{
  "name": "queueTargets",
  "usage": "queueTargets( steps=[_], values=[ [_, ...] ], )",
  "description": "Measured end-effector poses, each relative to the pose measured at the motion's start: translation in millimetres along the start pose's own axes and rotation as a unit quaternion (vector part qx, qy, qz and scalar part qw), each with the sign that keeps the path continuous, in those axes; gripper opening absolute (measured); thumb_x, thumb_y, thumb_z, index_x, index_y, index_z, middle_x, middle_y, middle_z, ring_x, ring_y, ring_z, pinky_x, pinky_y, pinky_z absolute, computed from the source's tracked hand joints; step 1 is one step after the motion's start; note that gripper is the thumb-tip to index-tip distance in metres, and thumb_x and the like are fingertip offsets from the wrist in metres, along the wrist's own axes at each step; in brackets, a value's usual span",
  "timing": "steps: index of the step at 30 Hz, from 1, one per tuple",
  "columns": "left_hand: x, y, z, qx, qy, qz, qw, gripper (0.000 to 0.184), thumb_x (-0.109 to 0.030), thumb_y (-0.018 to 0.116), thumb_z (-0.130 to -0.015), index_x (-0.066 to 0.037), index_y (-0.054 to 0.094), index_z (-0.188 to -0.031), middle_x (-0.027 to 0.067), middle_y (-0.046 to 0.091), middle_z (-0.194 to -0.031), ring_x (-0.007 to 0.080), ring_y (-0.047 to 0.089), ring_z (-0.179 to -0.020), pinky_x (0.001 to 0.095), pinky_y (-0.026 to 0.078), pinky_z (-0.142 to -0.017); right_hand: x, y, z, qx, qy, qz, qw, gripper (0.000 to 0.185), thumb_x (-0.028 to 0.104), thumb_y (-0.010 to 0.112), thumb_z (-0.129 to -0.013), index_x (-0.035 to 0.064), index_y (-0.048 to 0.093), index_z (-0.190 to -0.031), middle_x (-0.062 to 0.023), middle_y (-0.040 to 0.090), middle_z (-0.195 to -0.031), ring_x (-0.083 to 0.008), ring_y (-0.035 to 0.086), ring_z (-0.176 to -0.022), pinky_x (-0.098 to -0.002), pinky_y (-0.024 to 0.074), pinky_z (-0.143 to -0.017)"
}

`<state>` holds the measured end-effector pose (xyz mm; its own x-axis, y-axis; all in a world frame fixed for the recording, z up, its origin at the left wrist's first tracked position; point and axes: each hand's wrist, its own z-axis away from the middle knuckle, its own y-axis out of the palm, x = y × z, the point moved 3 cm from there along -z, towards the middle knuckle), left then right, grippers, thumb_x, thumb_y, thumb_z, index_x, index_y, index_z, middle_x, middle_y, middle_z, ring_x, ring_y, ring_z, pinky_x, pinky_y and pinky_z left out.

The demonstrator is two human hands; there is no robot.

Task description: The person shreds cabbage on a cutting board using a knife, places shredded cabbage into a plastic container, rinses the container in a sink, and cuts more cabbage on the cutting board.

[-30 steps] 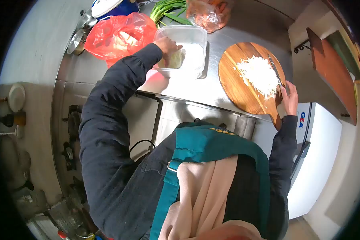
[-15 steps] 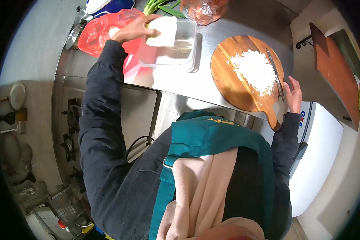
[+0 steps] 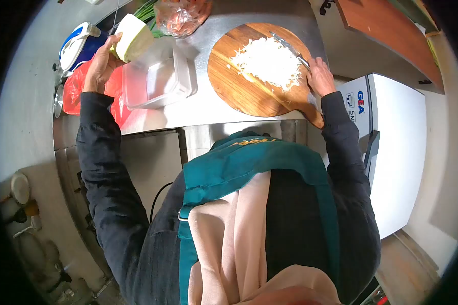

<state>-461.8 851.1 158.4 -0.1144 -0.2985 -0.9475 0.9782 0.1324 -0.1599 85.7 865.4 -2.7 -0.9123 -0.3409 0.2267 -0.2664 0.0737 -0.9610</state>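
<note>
My left hand grips a pale cabbage piece with a flat cut face, held up at the upper left. Just right of it, a clear plastic container stands on the steel counter. Shredded white cabbage lies heaped on a round wooden board. My right hand is closed around the handle end of a knife, whose blade rests over the shreds and the board's right side. Below my left hand spreads a red plastic bag.
A bag of carrots and green onions lie at the counter's back. A blue and white container stands at the far left. Right of the counter are a white fridge and an orange-brown panel.
My left hand has lifted the cabbage piece out of the plastic container and moved it left. My right hand, open beside the board before, has closed on the knife. The view has shifted.
</note>
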Motion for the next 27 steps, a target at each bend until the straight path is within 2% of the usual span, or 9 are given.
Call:
queueTargets(
  steps=[6,9,11,12,15,17,19,24,27],
  values=[
    [37,-4,-8,-0.047,0.016,-0.248,0.967,0.057,-0.043,0.066,-0.078,0.001,0.058,-0.114,0.0094,0.064,-0.097,0.0175,0.063,-0.087,0.0341,0.049,-0.076,14,-35,16,-0.001,0.089,-0.227,0.970,0.027,0.012,0.049,-0.085,-0.0020,0.051,-0.107,-0.0236,0.055,-0.095,-0.0395,0.054,-0.093,-0.0430,0.0435,-0.082],
    [71,20,0,-0.148,0.127,-0.508,0.839,0.070,-0.043,0.071,-0.072,0.006,0.051,-0.117,0.0216,0.065,-0.093,0.0311,0.065,-0.085,0.0384,0.050,-0.077,51,-42,46,0.016,0.054,-0.388,0.920,0.031,0.012,0.045,-0.088,-0.0004,0.051,-0.116,-0.0226,0.056,-0.093,-0.0385,0.055,-0.092,-0.0417,0.0433,-0.081],
    [100,25,0,-0.107,0.265,-0.563,0.775,0.075,-0.045,0.072,-0.071,0.005,0.048,-0.121,0.0253,0.064,-0.093,0.0376,0.064,-0.088,0.0397,0.050,-0.079,65,-30,64,-0.013,-0.022,-0.371,0.928,0.035,0.012,0.044,-0.089,0.0019,0.049,-0.122,-0.0216,0.056,-0.091,-0.0376,0.055,-0.089,-0.0421,0.0430,-0.080],
    [105,33,5,-0.092,0.164,-0.569,0.801,0.075,-0.045,0.072,-0.070,0.003,0.048,-0.121,0.0246,0.064,-0.093,0.0382,0.064,-0.089,0.0418,0.049,-0.079,73,-29,73,-0.047,-0.097,-0.354,0.929,0.039,0.012,0.042,-0.090,0.0041,0.048,-0.127,-0.0207,0.055,-0.089,-0.0367,0.055,-0.086,-0.0425,0.0427,-0.079],
    [126,31,1,-0.058,0.164,-0.542,0.822,0.072,-0.043,0.072,-0.072,0.003,0.048,-0.121,0.0249,0.064,-0.091,0.0403,0.063,-0.088,0.0442,0.049,-0.078,91,-40,89,0.077,-0.034,-0.329,0.941,0.043,0.011,0.043,-0.090,0.0107,0.045,-0.134,-0.0186,0.052,-0.085,-0.0341,0.054,-0.079,-0.0425,0.0435,-0.075],
    [94,48,15,-0.058,0.197,-0.595,0.777,0.058,-0.037,0.070,-0.077,0.001,0.053,-0.117,0.0226,0.065,-0.089,0.0376,0.063,-0.087,0.0435,0.049,-0.077,95,-40,96,0.103,-0.017,-0.308,0.946,0.045,0.011,0.044,-0.090,0.0140,0.045,-0.134,-0.0175,0.049,-0.084,-0.0332,0.053,-0.077,-0.0424,0.0439,-0.072],
    [39,111,63,-0.213,0.433,-0.625,0.614,0.041,-0.024,0.071,-0.078,-0.001,0.059,-0.110,0.0154,0.064,-0.095,0.0322,0.060,-0.093,0.0392,0.047,-0.081,96,-37,97,0.125,0.000,-0.288,0.949,0.046,0.011,0.045,-0.090,0.0174,0.044,-0.135,-0.0164,0.047,-0.083,-0.0322,0.053,-0.075,-0.0422,0.0443,-0.070],
    [112,252,90,-0.089,0.304,-0.339,0.886,0.017,-0.021,0.069,-0.079,-0.005,0.069,-0.085,0.0091,0.065,-0.082,0.0250,0.062,-0.076,0.0350,0.048,-0.067,99,-35,98,0.107,-0.034,-0.236,0.965,0.047,0.011,0.048,-0.089,0.0196,0.045,-0.135,-0.0122,0.046,-0.084,-0.0303,0.053,-0.070,-0.0411,0.0456,-0.062],
    [136,276,64,-0.083,0.159,-0.287,0.941,0.018,-0.023,0.067,-0.079,-0.005,0.069,-0.078,0.0103,0.065,-0.073,0.0265,0.062,-0.067,0.0359,0.048,-0.062,102,-34,96,0.110,-0.040,-0.224,0.967,0.048,0.011,0.050,-0.088,0.0202,0.044,-0.135,-0.0106,0.047,-0.085,-0.0295,0.055,-0.069,-0.0414,0.0468,-0.061]
  ],
)
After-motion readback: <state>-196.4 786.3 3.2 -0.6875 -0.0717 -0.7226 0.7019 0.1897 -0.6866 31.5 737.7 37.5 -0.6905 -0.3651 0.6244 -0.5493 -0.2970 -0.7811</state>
